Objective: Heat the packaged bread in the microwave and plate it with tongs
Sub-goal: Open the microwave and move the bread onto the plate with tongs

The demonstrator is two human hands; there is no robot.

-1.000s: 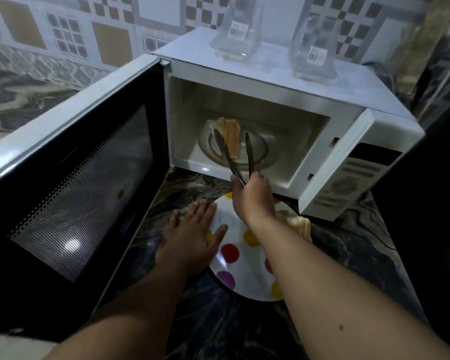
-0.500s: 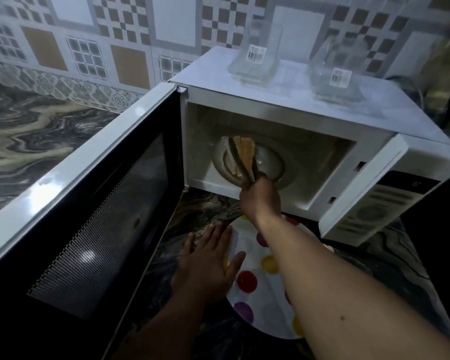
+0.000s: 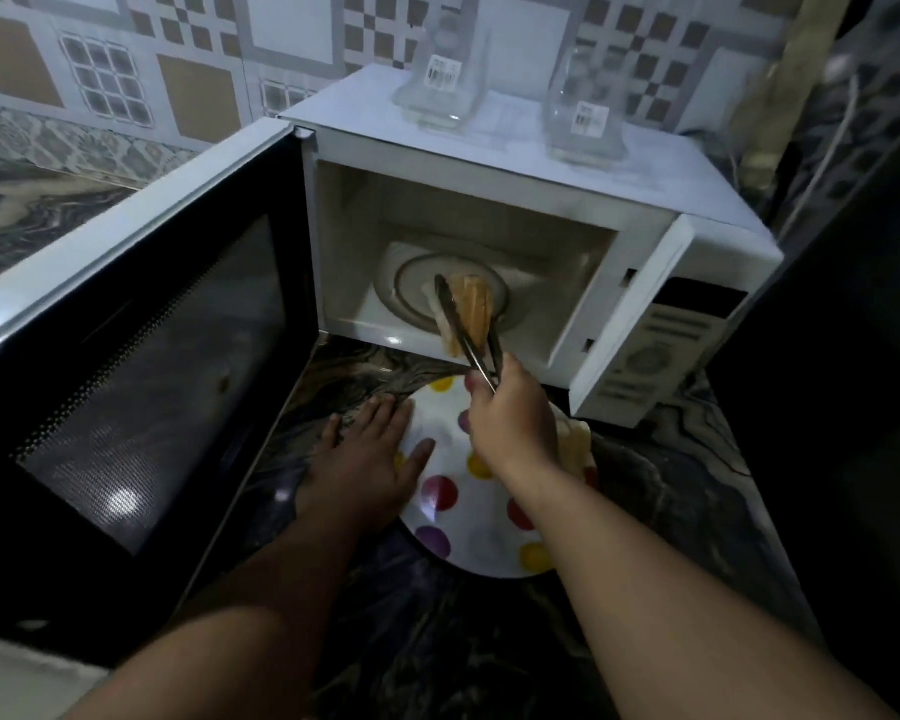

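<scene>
Head view: right hand [image 3: 510,407] grips tongs [image 3: 468,330] clamping bread slice [image 3: 471,309] at microwave [image 3: 489,210] mouth; left hand [image 3: 365,454] flat, steadying dotted plate [image 3: 468,532]. Plating seemingly remains unfinished.

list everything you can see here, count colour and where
microwave: 1, white, on the counter, door open to the left
turntable: 1, glass, inside the microwave
bread: 1 piece, tan, clamped in the tongs at the microwave's mouth
tongs: 1, metal, in the right hand
plate: 1, white with coloured dots, on the counter below the microwave
more bread: pale, on the plate's far edge, count unclear
jars: 2, clear, atop the microwave
counter: dark marbled
left hand: flat on the plate's edge
right hand: grips the tongs
</scene>
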